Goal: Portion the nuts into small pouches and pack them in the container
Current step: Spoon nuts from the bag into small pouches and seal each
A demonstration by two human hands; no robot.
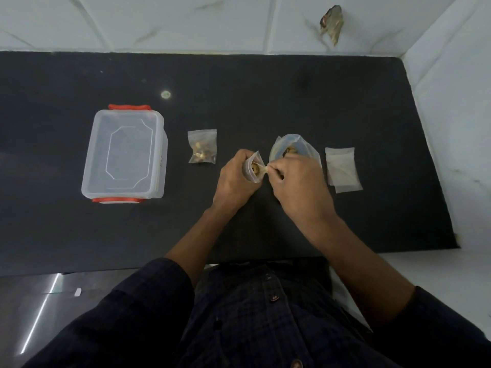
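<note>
The left hand [233,179] grasps a small pouch [253,170] (mouth open); the right hand [297,176] pinches a nut [263,170] at it.

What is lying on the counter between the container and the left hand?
A small filled pouch lies flat between the container and the left hand, touching neither, as the head view shows.

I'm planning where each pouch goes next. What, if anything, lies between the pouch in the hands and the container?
One filled pouch lies on the dark counter roughly between the held pouch and the container, slightly farther back. The container's lid is on, covering the opening. Nothing else visible stands between them.
</note>
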